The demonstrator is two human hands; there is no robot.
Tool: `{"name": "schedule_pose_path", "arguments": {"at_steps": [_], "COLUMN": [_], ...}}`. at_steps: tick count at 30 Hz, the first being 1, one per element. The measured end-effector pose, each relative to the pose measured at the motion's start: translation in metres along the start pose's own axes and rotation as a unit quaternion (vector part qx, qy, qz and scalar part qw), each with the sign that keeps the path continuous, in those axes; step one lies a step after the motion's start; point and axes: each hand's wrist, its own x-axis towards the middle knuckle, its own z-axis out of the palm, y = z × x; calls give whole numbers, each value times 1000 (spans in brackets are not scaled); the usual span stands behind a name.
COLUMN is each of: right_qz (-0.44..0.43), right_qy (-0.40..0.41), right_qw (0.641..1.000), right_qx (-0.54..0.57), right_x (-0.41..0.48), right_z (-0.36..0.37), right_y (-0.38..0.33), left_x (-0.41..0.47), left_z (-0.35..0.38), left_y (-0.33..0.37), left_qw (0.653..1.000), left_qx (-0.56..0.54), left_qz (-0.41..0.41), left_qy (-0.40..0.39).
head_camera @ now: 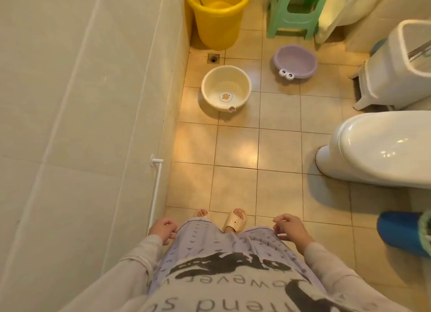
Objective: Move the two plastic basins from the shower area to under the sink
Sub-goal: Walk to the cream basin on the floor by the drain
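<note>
Two small plastic basins stand on the tiled floor ahead of me. The cream basin [225,88], with a duck picture inside, sits near the left wall by a floor drain. The purple basin [295,60], with cartoon eyes on its rim, sits to its right, further back. My left hand [163,227] and my right hand [289,227] hang at my hips, far from both basins, fingers loosely curled and holding nothing. No sink is in view.
A yellow bucket [218,15] and a green stool [296,13] stand at the back. A white lidded bin [394,67] and the toilet [382,148] line the right side. A blue object [401,232] lies at lower right. The tiled wall [81,125] runs along the left.
</note>
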Motion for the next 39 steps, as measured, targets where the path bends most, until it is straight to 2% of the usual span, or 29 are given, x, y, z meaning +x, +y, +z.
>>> {"name": "schedule_pose_path", "arguments": {"at_steps": [3, 8, 14, 20, 29, 34, 39], "right_qz": [-37, -89, -91, -18, 66, 75, 58], "right_qy": [-8, -24, -26, 31, 92, 92, 64], "right_qw": [999, 996, 995, 998, 984, 981, 987], "right_qx": [10, -8, -18, 59, 139, 153, 132], "right_x": [15, 34, 64, 97, 125, 141, 174], "right_z": [-9, -19, -21, -29, -38, -46, -60], "right_y": [-30, -85, -134, -177, -222, -261, -321], "left_x": [3, 6, 41, 86, 113, 122, 137], "left_z": [5, 4, -12, -65, -124, -128, -117], "left_y": [1, 18, 52, 155, 346, 399, 415], "left_qw": [999, 998, 996, 998, 996, 995, 999], "left_qx": [-18, 13, -45, -21, -3, -7, -8], "left_qz": [-20, -31, -62, -33, 91, 96, 54], "left_qy": [23, 49, 35, 41, 7, -6, -6]}}
